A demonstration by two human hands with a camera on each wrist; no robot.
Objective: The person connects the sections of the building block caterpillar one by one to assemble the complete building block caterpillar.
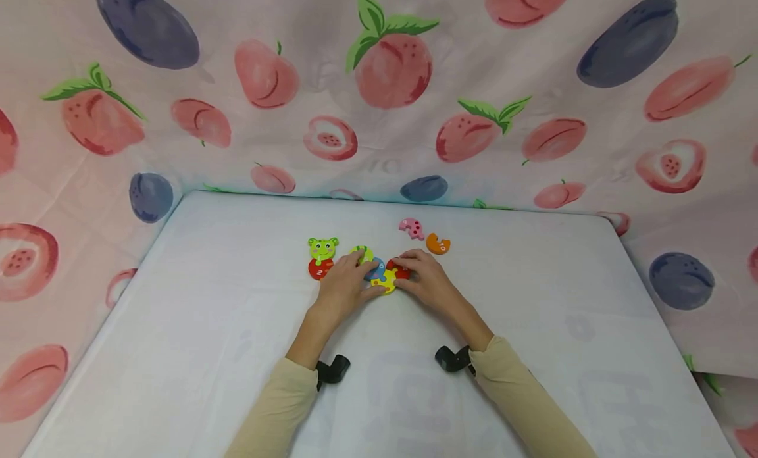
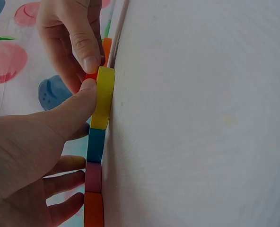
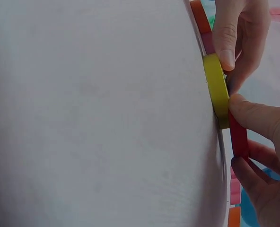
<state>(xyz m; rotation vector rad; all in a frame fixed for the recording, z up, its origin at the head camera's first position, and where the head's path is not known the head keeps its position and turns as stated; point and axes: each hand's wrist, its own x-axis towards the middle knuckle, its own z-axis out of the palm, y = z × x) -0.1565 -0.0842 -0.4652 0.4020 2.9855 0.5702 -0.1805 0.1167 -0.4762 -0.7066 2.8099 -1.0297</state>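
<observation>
Numbered caterpillar puzzle pieces lie in a curved row on the white table. My left hand holds the yellow piece, its thumb on the near edge and its index finger by the blue piece. Between thumb and fingers, my right hand pinches a red piece against the yellow one's right side. A pale green piece shows past the left fingers. Left of that hand are the green smiling head piece and a red piece marked 2. The left hand partly covers the row.
Beyond the right hand lie a pink spotted piece and an orange piece, apart from the row. The white tabletop meets a fruit-print cloth at its back and sides. Black wrist cameras sit at both sleeves.
</observation>
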